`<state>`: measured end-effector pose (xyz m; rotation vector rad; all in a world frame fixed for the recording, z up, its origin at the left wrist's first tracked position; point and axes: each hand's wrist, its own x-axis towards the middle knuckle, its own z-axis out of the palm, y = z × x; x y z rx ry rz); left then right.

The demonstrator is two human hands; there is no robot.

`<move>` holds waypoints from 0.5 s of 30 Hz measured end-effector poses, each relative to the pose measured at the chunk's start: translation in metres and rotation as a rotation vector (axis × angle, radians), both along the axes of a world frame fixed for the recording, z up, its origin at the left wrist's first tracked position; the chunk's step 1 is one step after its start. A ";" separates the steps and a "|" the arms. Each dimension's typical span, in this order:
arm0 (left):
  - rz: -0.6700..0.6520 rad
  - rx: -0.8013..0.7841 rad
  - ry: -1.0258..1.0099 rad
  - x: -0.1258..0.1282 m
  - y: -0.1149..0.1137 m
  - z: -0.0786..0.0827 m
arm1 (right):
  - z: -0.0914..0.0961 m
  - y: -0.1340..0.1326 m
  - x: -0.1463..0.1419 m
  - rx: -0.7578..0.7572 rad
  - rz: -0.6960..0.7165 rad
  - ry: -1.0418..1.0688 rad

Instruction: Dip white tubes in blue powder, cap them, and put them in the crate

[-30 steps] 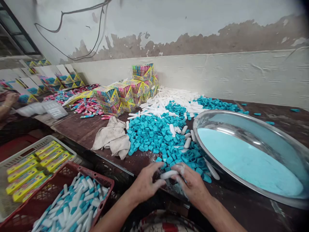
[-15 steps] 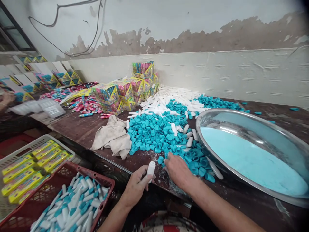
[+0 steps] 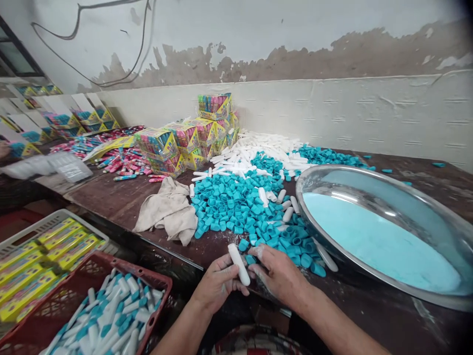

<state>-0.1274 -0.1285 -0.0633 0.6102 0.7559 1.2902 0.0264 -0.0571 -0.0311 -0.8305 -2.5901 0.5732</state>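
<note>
My left hand [image 3: 216,286] is closed around a white plastic tube [image 3: 238,264], holding it tilted at the near edge of the brown table [image 3: 118,197]. My right hand [image 3: 279,273] is curled beside the tube's lower end, with a teal cap [image 3: 251,259] at its fingertips; I cannot tell whether it grips that cap. Just beyond both hands lies a heap of teal caps [image 3: 236,207] with loose white tubes [image 3: 258,148] piled behind it.
A wide steel basin [image 3: 424,207] of light blue powder fills the right side. A crumpled cloth [image 3: 168,212] lies left of the caps. Stacked colourful boxes [image 3: 185,143] stand behind. A red crate [image 3: 107,315] of capped tubes and a white crate [image 3: 48,246] of yellow packs sit lower left.
A second ago both hands held the tube lying flat. The right hand then reached into the teal caps while the left stood the tube up; now the right hand is back at the tube.
</note>
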 end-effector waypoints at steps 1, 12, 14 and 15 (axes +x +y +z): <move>-0.004 -0.007 -0.021 0.001 0.000 -0.002 | 0.000 -0.003 0.002 -0.004 -0.018 0.031; -0.184 0.125 0.588 -0.009 -0.017 0.013 | 0.008 -0.006 0.026 -0.453 -0.119 0.290; -0.245 0.101 0.627 -0.009 -0.020 0.016 | 0.011 -0.007 0.031 -0.538 -0.090 0.271; -0.273 0.087 0.632 -0.009 -0.021 0.017 | 0.011 -0.008 0.032 -0.568 -0.076 0.260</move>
